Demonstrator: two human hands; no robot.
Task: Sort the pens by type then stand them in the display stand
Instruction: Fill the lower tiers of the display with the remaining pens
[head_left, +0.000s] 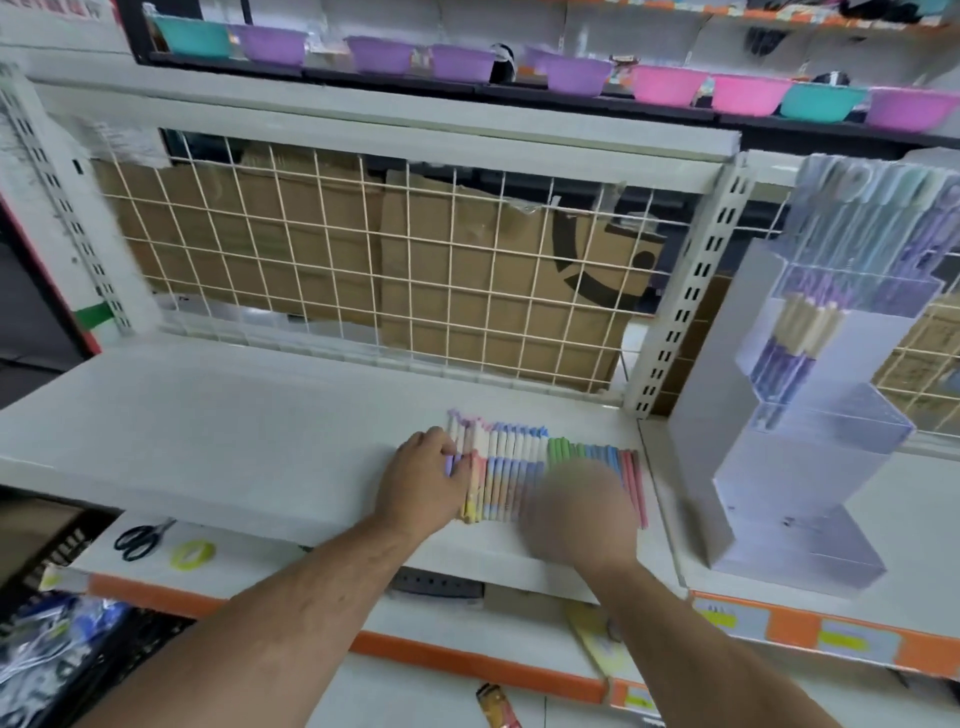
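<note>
The white shelf (208, 415) lies open to the left of the row of pens (519, 467) — a broad bare stretch reaching its front edge. The row fills the surface's right part, with the left hand (426, 478) curled onto its leftmost pens and the blurred right hand (576, 509) over its right half. Both arms cross the front edge. The wire grid (363, 260) closes the back and an upper ledge (415, 135) roofs the bay. A slotted upright post (680, 312) stands near the pens' right end. Beyond it rises the tiered display stand (727, 415) — upper compartments packed with pens, lower clear ones showing free room.
</note>
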